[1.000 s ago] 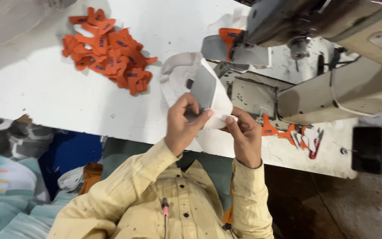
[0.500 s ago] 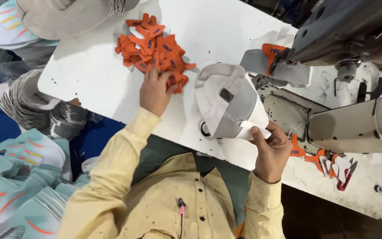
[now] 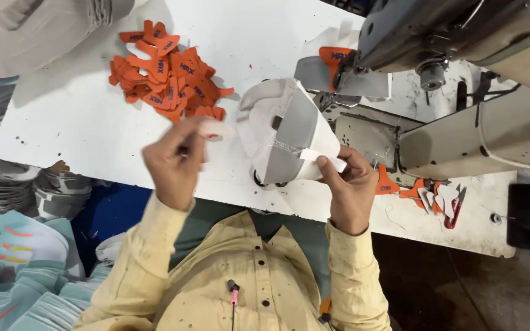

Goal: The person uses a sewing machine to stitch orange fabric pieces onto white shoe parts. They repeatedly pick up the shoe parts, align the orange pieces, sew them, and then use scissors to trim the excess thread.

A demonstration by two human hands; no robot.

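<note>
From the head view I note my right hand [image 3: 351, 187] at the near edge of the white counter [image 3: 81, 122], its grip pinched on the lower corner of a grey and white cap piece [image 3: 286, 132]. The thumb and forefinger press a narrow white strip [image 3: 321, 158] against that corner. The cap piece stands partly raised off the counter, its peak tilted toward the sewing machine [image 3: 461, 79], and its near rim touches the counter just left of my right hand.

My left hand [image 3: 176, 162] is lifted above the counter, well apart from the right. Its grip is closed, fingertips pinched on a small pale piece [image 3: 216, 130]; motion blur keeps me from telling its exact shape or material.

Beyond the left hand lies a loose pile of orange tabs [image 3: 167, 79], heaped on the counter near its far edge. One more orange tab [image 3: 337, 56] sits under the machine head on a grey panel. To the right of my right hand, a few orange and pale scraps [image 3: 427, 193] lie beside red-handled snips [image 3: 455, 208] on the worn part of the counter.

Off the left edge of the counter I see stacks of grey caps [image 3: 1, 178], and below them teal pieces [image 3: 13, 270]. My sleeves are pale yellow.
</note>
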